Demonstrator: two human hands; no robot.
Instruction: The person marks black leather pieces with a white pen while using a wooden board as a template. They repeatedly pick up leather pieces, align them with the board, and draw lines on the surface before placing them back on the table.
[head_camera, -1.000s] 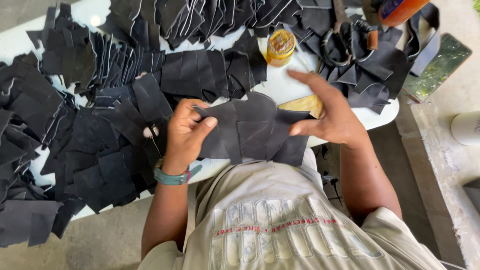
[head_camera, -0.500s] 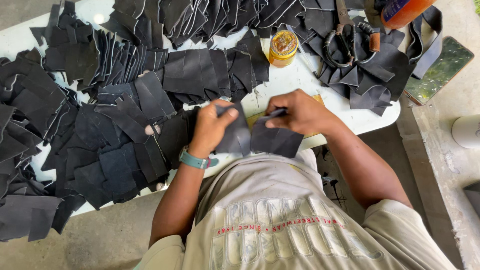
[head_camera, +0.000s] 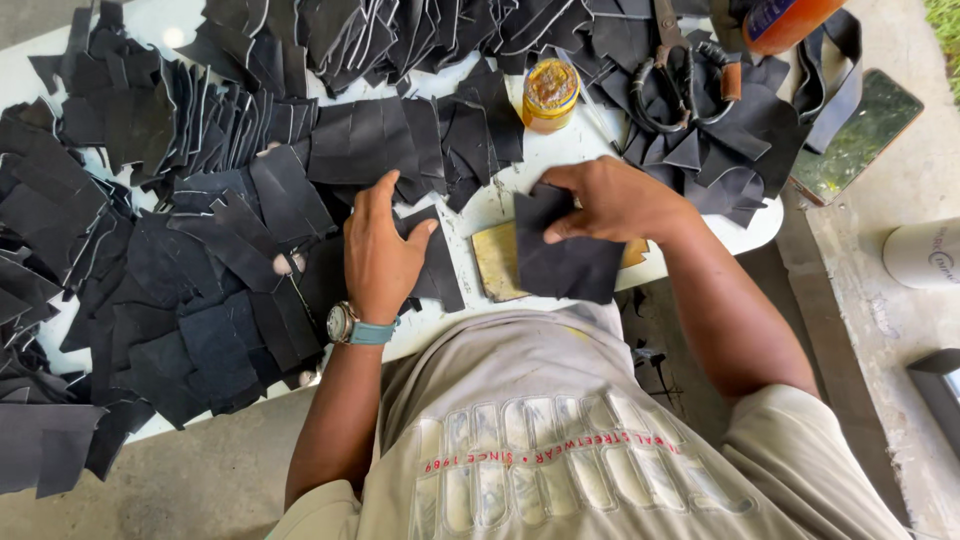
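Observation:
My right hand (head_camera: 612, 200) grips a black cut piece of material (head_camera: 565, 255) by its upper edge, holding it over a tan board (head_camera: 497, 262) on the white table (head_camera: 480, 205). My left hand (head_camera: 380, 250), with a watch on a teal strap at the wrist, lies flat with spread fingers on another black piece (head_camera: 435, 265) beside the board. Stacks of black cut pieces (head_camera: 200, 280) cover the table to the left and at the back.
A small open jar of yellow glue (head_camera: 550, 95) stands behind the hands. Large scissors (head_camera: 680, 75) lie on black pieces at the back right, near an orange bottle (head_camera: 785, 20). A phone (head_camera: 858, 135) rests on the table's right end. A white cup (head_camera: 925, 252) sits on the concrete ledge.
Both hands held one black piece together near my body. Now they have parted: the right hand holds a piece over the tan board, the left presses flat on another piece.

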